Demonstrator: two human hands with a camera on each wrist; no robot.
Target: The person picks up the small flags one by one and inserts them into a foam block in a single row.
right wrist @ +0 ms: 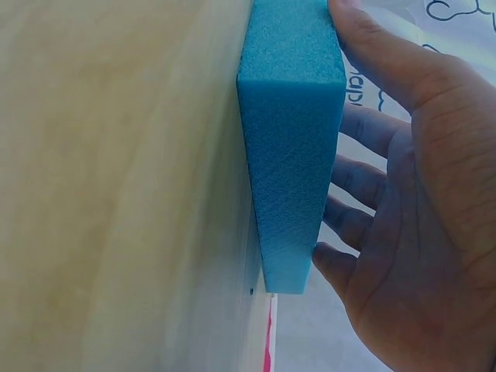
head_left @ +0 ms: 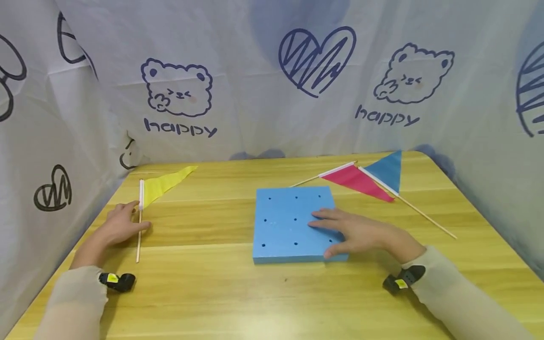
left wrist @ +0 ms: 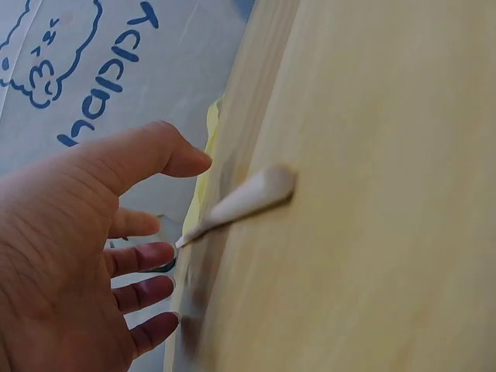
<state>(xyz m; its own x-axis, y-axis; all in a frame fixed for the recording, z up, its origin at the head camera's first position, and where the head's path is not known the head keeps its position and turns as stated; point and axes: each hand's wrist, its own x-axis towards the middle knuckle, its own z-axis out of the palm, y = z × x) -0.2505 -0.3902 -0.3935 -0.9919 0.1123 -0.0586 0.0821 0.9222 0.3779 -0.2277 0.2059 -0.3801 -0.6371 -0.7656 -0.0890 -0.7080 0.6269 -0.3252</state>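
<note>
A yellow pennant flag point(head_left: 163, 185) on a thin wooden stick point(head_left: 138, 236) lies at the table's left side. My left hand point(head_left: 140, 216) is spread over the stick with relaxed fingers, thumb on one side and fingers on the other, not closed around it. The left wrist view shows the stick's end point(left wrist: 252, 195) just past the open left hand point(left wrist: 186, 205). A square blue foam block point(head_left: 284, 222) with several small holes lies in the middle. My right hand point(head_left: 327, 233) rests flat on its right part, thumb against the near edge. The right wrist view shows the foam block point(right wrist: 293, 147) under the right hand point(right wrist: 345, 132).
A red pennant flag point(head_left: 357, 182) and a blue pennant flag point(head_left: 387, 170) on sticks lie crossed behind the block at the right. The wooden table point(head_left: 255, 297) is walled on three sides by a white printed cloth point(head_left: 255, 104).
</note>
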